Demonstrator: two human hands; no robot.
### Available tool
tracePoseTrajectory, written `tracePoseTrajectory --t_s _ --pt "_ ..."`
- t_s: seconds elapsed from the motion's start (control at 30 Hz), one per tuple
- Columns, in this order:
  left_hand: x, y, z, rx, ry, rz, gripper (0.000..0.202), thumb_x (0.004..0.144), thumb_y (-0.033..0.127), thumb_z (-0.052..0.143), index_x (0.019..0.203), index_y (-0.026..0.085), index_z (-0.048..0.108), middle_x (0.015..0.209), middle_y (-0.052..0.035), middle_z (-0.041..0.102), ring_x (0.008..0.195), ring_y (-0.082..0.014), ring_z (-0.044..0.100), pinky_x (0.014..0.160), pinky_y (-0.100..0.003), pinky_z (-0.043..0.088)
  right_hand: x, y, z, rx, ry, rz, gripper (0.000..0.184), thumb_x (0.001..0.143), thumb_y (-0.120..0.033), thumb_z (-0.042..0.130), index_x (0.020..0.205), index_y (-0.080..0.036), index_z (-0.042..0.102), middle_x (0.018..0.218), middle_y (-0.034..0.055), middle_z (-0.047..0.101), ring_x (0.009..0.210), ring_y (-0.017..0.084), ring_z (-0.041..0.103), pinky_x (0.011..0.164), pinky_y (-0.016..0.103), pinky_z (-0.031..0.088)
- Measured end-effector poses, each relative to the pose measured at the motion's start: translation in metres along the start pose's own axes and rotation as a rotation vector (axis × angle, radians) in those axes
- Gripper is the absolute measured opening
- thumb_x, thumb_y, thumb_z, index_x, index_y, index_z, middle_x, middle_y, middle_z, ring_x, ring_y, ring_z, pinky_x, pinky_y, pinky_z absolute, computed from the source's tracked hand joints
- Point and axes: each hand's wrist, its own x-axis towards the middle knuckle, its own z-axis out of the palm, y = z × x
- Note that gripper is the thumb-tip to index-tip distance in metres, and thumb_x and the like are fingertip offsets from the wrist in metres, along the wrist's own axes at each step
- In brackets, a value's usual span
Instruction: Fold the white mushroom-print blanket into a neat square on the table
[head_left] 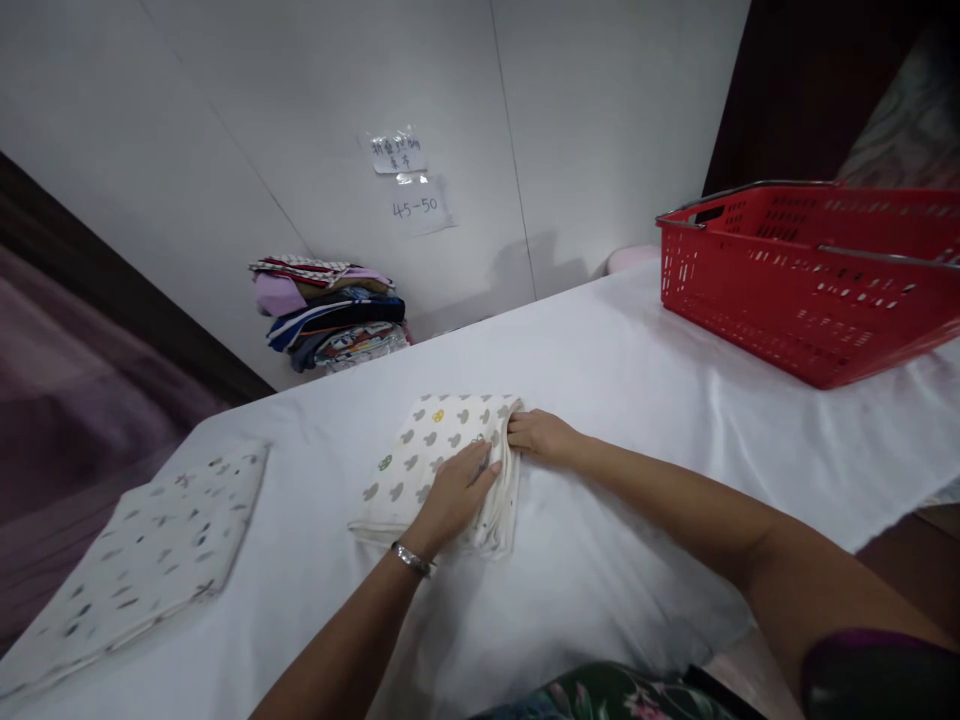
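Note:
A folded cream cloth (420,450) printed with small grey shapes lies in the middle of the white-covered table (637,370). My left hand (454,492), with a metal bracelet on the wrist, rests flat on the cloth's right half with fingers stretched out. At the cloth's far right corner my right hand (541,436) has its fingers curled onto the folded edge.
A second folded patterned cloth (142,550) lies at the table's left front. A stack of folded colourful garments (330,312) sits by the wall at the back. A red plastic basket (810,280) stands at the right. Two paper notes (409,180) are taped to the wall.

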Motion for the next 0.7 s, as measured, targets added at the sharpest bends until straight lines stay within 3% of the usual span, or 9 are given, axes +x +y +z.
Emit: tracePoseTrajectory --t_s 0.23,0.43,0.7 --pt "0.017 -0.025 -0.01 0.167 0.172 -0.018 0.048 0.086 0.047 0.039 0.118 0.016 0.056 0.132 -0.0082 0.048 0.125 -0.0194 0.04 0.108 -0.033 0.027 0.001 0.0 -0.003 -0.042 -0.045 -0.183 0.027 0.092 -0.024 0.039 0.102 -0.023 0.064 0.105 0.0078 0.065 0.103 0.018 0.051 0.082 0.031 0.03" --pt "0.024 -0.053 -0.005 0.265 0.152 -0.068 0.042 0.085 0.042 0.043 0.118 0.019 0.055 0.133 -0.0059 0.047 0.125 -0.0197 0.039 0.107 -0.036 0.028 0.003 0.003 -0.001 -0.06 -0.075 -0.22 0.026 0.092 -0.025 0.039 0.098 -0.021 0.064 0.101 0.0065 0.066 0.098 0.018 0.052 0.083 0.032 0.029" --pt "0.03 -0.057 -0.008 0.243 0.193 -0.029 0.044 0.087 0.047 0.035 0.114 0.02 0.057 0.13 -0.0049 0.05 0.123 -0.017 0.041 0.106 -0.031 0.027 0.004 0.003 0.002 -0.118 -0.069 -0.276 0.027 0.093 -0.025 0.037 0.094 -0.019 0.063 0.1 0.0072 0.065 0.096 0.017 0.052 0.087 0.033 0.03"
